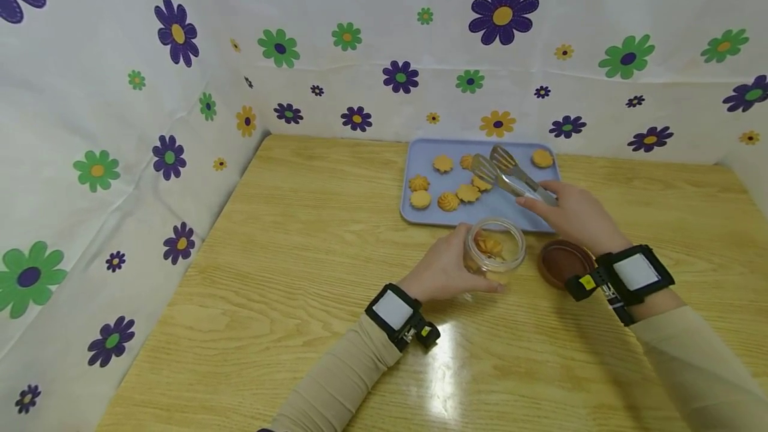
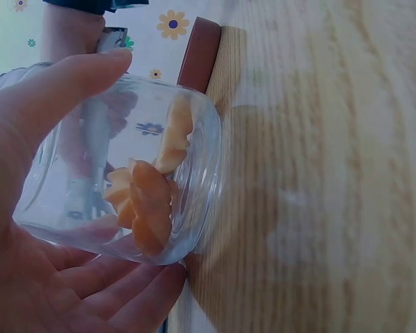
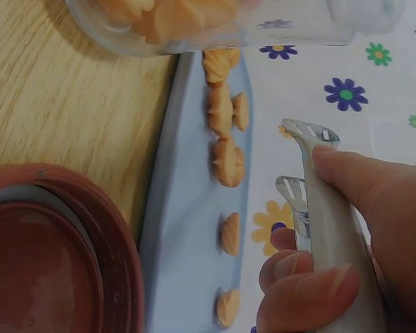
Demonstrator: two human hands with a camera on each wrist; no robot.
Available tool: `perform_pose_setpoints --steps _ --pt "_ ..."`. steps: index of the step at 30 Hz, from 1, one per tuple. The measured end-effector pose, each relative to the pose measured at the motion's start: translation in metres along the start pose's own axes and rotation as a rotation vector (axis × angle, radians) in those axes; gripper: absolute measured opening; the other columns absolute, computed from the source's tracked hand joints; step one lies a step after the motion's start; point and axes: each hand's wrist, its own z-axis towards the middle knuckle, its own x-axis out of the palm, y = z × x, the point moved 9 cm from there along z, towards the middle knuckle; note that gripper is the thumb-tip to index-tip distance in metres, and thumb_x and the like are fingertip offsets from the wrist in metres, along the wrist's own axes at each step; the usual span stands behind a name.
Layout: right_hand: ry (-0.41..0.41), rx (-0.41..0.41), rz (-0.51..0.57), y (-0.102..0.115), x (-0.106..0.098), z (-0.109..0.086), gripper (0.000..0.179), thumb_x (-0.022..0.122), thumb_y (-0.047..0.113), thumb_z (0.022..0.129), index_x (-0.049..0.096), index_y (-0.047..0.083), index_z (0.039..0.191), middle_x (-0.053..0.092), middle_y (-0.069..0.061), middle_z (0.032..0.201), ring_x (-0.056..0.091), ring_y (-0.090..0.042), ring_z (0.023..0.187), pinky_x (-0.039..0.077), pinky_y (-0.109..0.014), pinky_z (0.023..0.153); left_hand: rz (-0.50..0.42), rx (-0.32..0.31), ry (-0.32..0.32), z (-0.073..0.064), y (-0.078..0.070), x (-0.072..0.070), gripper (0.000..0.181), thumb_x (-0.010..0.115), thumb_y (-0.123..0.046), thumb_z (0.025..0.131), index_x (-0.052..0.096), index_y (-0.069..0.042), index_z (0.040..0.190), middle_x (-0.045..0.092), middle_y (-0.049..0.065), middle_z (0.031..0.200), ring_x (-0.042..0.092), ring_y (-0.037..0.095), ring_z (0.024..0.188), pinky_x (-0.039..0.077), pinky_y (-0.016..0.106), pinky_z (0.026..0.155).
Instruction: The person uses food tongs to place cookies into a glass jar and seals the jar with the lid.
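Note:
My left hand (image 1: 447, 267) grips a clear glass jar (image 2: 62, 187) round its side, thumb on one side and fingers on the other. Inside the jar lie a few golden cookies (image 2: 151, 208). My right hand (image 1: 579, 213) holds metal tongs (image 3: 336, 236) with slotted heads, thumb on one arm and fingers curled round the other. The tongs' heads stand apart with nothing between them, over the blue tray (image 1: 498, 215). Several cookies (image 1: 468, 193) of different shapes are spread on that tray. Its right front part is partly behind my right hand.
A round brown lid (image 1: 564, 262) lies on the wooden table (image 1: 288, 239), right of the jar and under my right wrist. A white flowered cloth (image 1: 360, 5) hangs behind and to the left of the table, close behind the tray.

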Motion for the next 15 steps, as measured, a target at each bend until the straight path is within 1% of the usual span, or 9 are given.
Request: perform_pose_setpoints --steps 2,7,10,13,15 --pt "-0.014 -0.002 -0.017 -0.001 0.002 0.003 0.085 0.05 0.063 0.097 0.052 -0.01 0.142 0.06 -0.019 0.091 0.055 -0.027 0.074 0.037 -0.034 0.057 0.002 0.001 0.003 0.0 -0.001 0.0 0.093 0.091 -0.045 0.069 0.045 -0.009 0.142 0.063 0.003 0.127 0.062 0.016 0.115 0.053 0.033 0.102" --pt "-0.029 0.003 -0.07 -0.001 0.005 0.005 0.09 0.05 0.063 0.098 0.049 -0.014 0.143 0.065 -0.023 0.096 0.06 -0.032 0.078 0.045 -0.04 0.061 0.013 0.005 0.001 0.0 -0.003 -0.001 0.094 0.091 -0.045 0.07 0.044 -0.009 0.144 0.062 0.004 0.13 0.061 0.017 0.118 0.052 0.034 0.103" --pt "-0.014 0.009 -0.083 -0.002 0.008 0.006 0.089 0.05 0.061 0.098 0.048 -0.016 0.143 0.066 -0.025 0.097 0.06 -0.032 0.077 0.048 -0.042 0.063 0.015 0.005 0.0 0.0 -0.004 -0.002 0.095 0.091 -0.044 0.07 0.044 -0.009 0.145 0.062 0.005 0.131 0.061 0.018 0.119 0.052 0.034 0.104" --pt "0.014 0.02 -0.088 -0.004 0.014 0.007 0.089 0.05 0.06 0.099 0.047 -0.017 0.144 0.066 -0.028 0.103 0.061 -0.034 0.08 0.05 -0.045 0.067 0.016 -0.001 0.003 0.0 -0.003 -0.001 0.094 0.09 -0.044 0.07 0.044 -0.009 0.144 0.062 0.005 0.131 0.061 0.018 0.12 0.052 0.034 0.104" --pt "0.029 0.026 -0.089 -0.006 0.017 0.007 0.091 0.049 0.061 0.099 0.045 -0.018 0.145 0.066 -0.032 0.11 0.061 -0.037 0.085 0.052 -0.05 0.071 0.018 -0.006 0.004 0.0 -0.002 -0.001 0.094 0.09 -0.045 0.07 0.044 -0.009 0.144 0.062 0.005 0.131 0.061 0.018 0.12 0.051 0.034 0.104"
